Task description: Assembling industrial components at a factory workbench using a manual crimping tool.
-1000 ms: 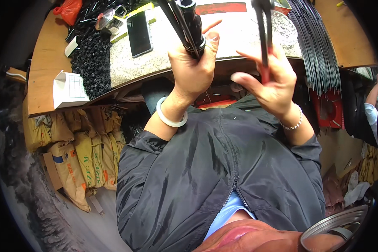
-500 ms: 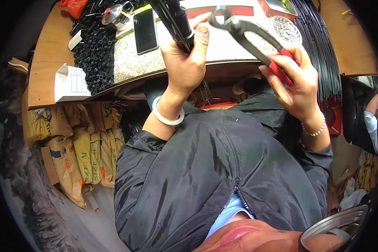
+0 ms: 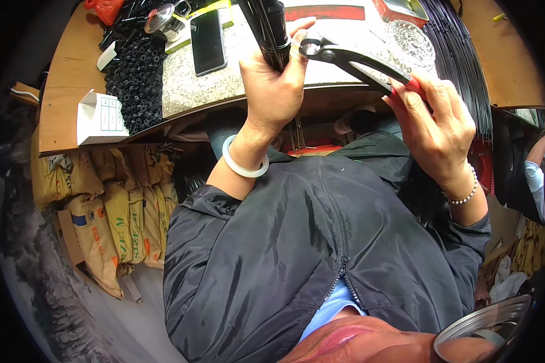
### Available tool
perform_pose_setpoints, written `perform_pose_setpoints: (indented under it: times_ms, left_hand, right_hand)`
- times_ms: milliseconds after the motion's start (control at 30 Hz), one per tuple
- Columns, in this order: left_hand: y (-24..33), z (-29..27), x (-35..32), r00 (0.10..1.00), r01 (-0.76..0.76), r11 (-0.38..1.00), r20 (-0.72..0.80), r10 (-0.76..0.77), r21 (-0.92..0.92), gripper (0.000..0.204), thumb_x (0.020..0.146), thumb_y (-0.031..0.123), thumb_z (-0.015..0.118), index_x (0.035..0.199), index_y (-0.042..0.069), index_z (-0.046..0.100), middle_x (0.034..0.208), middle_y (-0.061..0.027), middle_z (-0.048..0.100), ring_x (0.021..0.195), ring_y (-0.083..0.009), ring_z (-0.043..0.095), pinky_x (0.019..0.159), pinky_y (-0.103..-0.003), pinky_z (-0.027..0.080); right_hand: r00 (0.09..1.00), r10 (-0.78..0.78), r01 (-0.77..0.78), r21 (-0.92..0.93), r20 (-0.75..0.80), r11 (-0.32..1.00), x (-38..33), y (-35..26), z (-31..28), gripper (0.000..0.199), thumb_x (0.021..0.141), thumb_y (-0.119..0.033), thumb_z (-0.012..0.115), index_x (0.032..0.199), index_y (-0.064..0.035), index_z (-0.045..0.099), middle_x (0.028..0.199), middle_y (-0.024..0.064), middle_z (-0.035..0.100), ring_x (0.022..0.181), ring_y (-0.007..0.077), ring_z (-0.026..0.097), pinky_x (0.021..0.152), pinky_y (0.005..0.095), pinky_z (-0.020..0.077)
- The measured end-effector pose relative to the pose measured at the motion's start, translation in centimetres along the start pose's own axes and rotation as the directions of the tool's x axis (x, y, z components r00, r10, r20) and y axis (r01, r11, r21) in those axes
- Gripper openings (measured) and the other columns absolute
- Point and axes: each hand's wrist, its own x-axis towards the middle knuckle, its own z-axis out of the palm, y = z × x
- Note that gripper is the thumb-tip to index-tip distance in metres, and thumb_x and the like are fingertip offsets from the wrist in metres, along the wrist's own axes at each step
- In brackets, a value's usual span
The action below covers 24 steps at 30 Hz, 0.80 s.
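Observation:
My left hand point(image 3: 271, 97) is wrapped round a black bundle of thin ribs point(image 3: 265, 27) that looks like a folded umbrella frame. Its upper end runs out of view. My right hand point(image 3: 439, 130) grips the red handles of black pincers point(image 3: 352, 58). The pincers' jaws are beside my left thumb, close to the lower end of the frame. Whether they bite on anything is too small to tell.
Small black plastic parts point(image 3: 136, 85) lie heaped at the left, by a white box point(image 3: 103, 118). A phone point(image 3: 208, 43), a glass pot point(image 3: 163, 21) and a glass dish point(image 3: 410, 45) stand on the table. Long black rods point(image 3: 460, 72) lie along the right.
My left hand and the black frame have shifted slightly right. The pincers have come lower, their jaws now beside my left thumb, and my right hand has moved right and down with its fingers drawn closer together.

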Motion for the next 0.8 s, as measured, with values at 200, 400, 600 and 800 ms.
perform_pose_setpoints:
  times_ms: [200, 400, 600, 800]
  left_hand:
    - [0.2, -0.1, -0.4, 1.0, 0.01, 1.0, 0.023, -0.009, -0.021, 0.016, 0.086, -0.001, 0.053, 0.097, -0.001, 0.065, 0.056, 0.0064, 0.047, 0.05, -0.0004, 0.038, 0.045, -0.018, 0.028]
    - [0.4, -0.6, -0.7, 0.994, -0.034, 0.999, 0.109, 0.033, 0.012, 0.015, 0.089, 0.005, 0.049, 0.084, -0.006, 0.058, 0.065, -0.0069, 0.056, 0.039, -0.0008, 0.037, 0.035, -0.016, 0.029]
    - [0.4, -0.4, -1.3, 0.982, -0.093, 0.992, 0.156, 0.106, -0.087, 0.018, 0.087, 0.004, 0.051, 0.095, -0.011, 0.058, 0.067, -0.0029, 0.055, 0.05, -0.0002, 0.039, 0.042, -0.015, 0.028]
    - [1.3, -0.6, -1.6, 0.983, 0.056, 0.998, 0.178, -0.049, -0.037, 0.03, 0.087, 0.005, 0.051, 0.111, -0.012, 0.052, 0.071, 0.0017, 0.049, 0.05, 0.0003, 0.037, 0.043, -0.015, 0.028]
  right_hand:
    - [0.998, -0.023, 0.02, -0.048, -0.052, 0.999, -0.2, -0.4, -0.2, 0.024, 0.067, -0.013, 0.074, 0.086, -0.0019, 0.063, 0.089, 0.0097, 0.058, 0.07, 0.0219, 0.056, 0.06, 0.0285, 0.0478]
    - [0.979, 0.006, -0.092, 0.417, 0.203, 0.904, -0.7, 0.5, -0.1, 0.014, 0.076, -0.009, 0.065, 0.076, -0.0011, 0.053, 0.084, 0.0127, 0.058, 0.07, 0.0236, 0.058, 0.058, 0.0275, 0.0471]
    - [0.498, -0.562, -0.858, 0.282, 0.66, -0.43, -2.1, 0.0, 1.1, 0.046, 0.066, -0.003, 0.072, 0.097, -0.0015, 0.038, 0.061, 0.007, 0.053, 0.049, 0.0148, 0.059, 0.039, 0.0261, 0.0447]
    - [0.913, 0.079, -0.385, 0.78, 0.401, 0.493, -3.2, -0.6, 1.7, 0.045, 0.076, 0.001, 0.057, 0.119, 0.0032, 0.042, 0.08, 0.0091, 0.055, 0.065, 0.0167, 0.053, 0.061, 0.0253, 0.0442]
